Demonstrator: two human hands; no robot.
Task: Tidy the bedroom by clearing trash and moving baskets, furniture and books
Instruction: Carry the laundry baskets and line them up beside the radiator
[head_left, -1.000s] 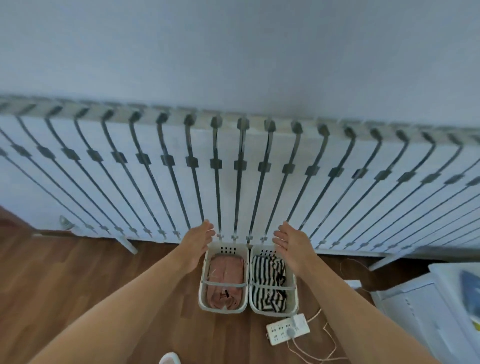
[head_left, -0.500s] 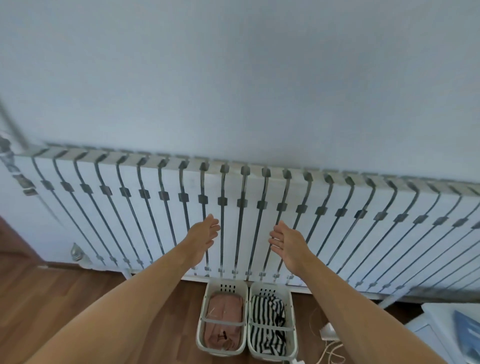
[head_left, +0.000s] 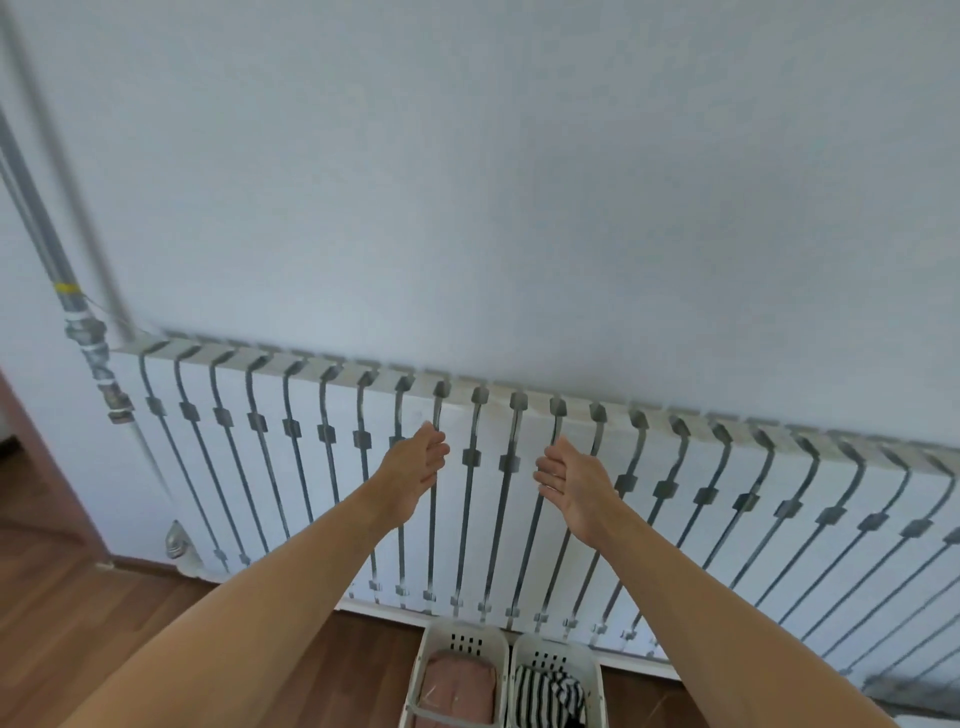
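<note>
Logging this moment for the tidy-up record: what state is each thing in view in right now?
left hand: open, empty, raised in front of the radiator
right hand: open, empty, palm turned inward
left basket: on the floor, holds pink fabric
right basket: on the floor beside it, holds striped fabric
radiator: against the wall, nothing on it
</note>
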